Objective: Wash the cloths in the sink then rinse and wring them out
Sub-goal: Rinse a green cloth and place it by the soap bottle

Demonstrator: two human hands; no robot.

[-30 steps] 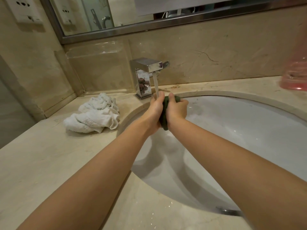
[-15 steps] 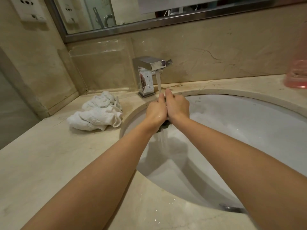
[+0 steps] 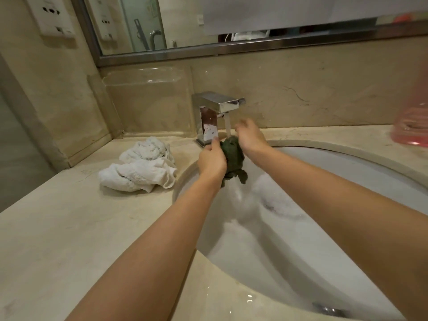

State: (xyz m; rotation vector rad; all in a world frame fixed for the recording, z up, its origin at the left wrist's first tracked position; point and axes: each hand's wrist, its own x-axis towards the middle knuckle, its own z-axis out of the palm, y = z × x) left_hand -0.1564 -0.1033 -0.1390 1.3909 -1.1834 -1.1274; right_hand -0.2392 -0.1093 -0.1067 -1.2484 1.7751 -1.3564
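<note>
A dark green cloth (image 3: pixel 233 156) is bunched up under the running stream from the chrome faucet (image 3: pixel 214 117), over the back left of the white sink (image 3: pixel 347 172). My left hand (image 3: pixel 212 158) grips the cloth's left side. My right hand (image 3: pixel 249 137) is on its right side, higher and nearer the stream, and its fingers are blurred. Water pours off the cloth's lower end into the foamy basin. A crumpled white cloth (image 3: pixel 139 167) lies on the counter left of the sink.
The beige stone counter (image 3: pixel 69 228) wraps around the basin. A pink container (image 3: pixel 412 126) stands at the far right edge. The drain (image 3: pixel 328 309) shows at the sink's near side. A mirror and wall sockets are above.
My hands were pressed together around the cloth and hid it; now they have parted, my right hand has moved up and away, and the green cloth shows between them under the water.
</note>
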